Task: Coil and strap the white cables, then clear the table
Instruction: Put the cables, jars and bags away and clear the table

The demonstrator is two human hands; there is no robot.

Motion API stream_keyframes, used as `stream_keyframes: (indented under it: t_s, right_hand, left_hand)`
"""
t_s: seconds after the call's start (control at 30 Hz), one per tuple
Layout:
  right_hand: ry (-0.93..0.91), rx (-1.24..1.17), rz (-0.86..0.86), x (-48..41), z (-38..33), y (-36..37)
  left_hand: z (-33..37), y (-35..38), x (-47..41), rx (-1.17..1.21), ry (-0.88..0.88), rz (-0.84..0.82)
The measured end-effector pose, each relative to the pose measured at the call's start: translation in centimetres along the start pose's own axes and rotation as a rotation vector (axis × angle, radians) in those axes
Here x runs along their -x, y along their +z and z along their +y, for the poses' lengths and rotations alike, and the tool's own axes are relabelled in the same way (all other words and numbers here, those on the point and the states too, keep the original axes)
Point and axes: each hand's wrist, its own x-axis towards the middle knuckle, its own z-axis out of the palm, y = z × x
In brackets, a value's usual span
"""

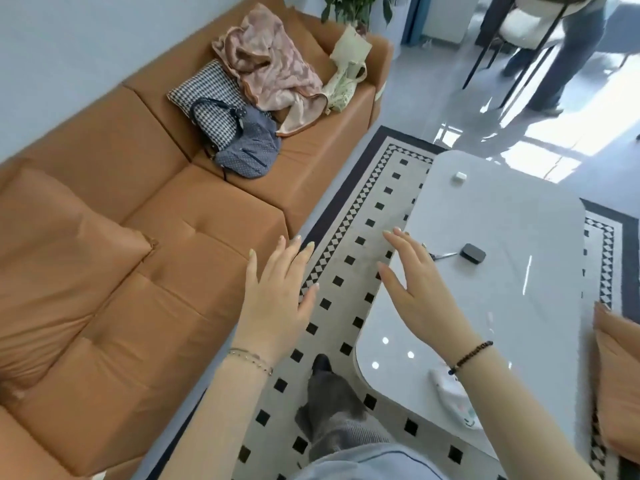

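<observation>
Left hand [277, 299] and right hand [417, 289] spread, holding nothing — contents of the bags [249, 150] hidden.

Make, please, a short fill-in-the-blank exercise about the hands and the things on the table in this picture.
1. The left hand and the right hand are both ____ and hold nothing.
2. On the table, the small box nearer the right hand is ____ in colour.
3. The right wrist wears a bracelet of dark ____.
Missing words: open; black; beads.
</observation>
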Motion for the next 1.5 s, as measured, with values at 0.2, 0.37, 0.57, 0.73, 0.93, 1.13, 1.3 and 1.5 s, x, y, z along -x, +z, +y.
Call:
stream_keyframes:
  t_s: [0.2,0.37,0.57,0.73,0.93,1.13,1.3,1.5]
  right_hand:
    - [0.058,-0.061,0.057,-10.2,-2.4,-0.1]
    - [0.115,-0.050,0.097,-17.6,-3.4,0.0]
    - [0.235,-0.019,0.255,-25.8,-4.0,0.7]
    - [0.400,-0.057,0.389,-29.9,-5.4,2.1]
    - [0.589,-0.107,0.551,-33.3,-3.0,1.7]
    - [0.799,-0.084,0.706,-33.4,2.5,-2.4]
    - [0.893,-0.092,0.810,-34.9,5.8,-6.9]
    - [1.051,-0.024,0.885,-36.2,8.2,-9.1]
  left_hand:
    - [-5.7,-3.6,-10.4,0.034,0.030,0.007]
    - [-9.4,-4.8,-19.5,0.104,0.036,0.005]
    - [-14.6,-4.6,-32.2,0.100,0.205,-0.117]
    - [-15.7,-5.1,-42.5,0.075,0.430,-0.225]
    - [-11.4,-0.6,-51.7,0.093,0.673,-0.408]
    - [-0.4,4.7,-56.9,0.072,0.984,-0.563]
    - [8.0,6.3,-62.0,0.161,1.134,-0.593]
    - [16.7,11.9,-65.5,0.160,1.294,-0.743]
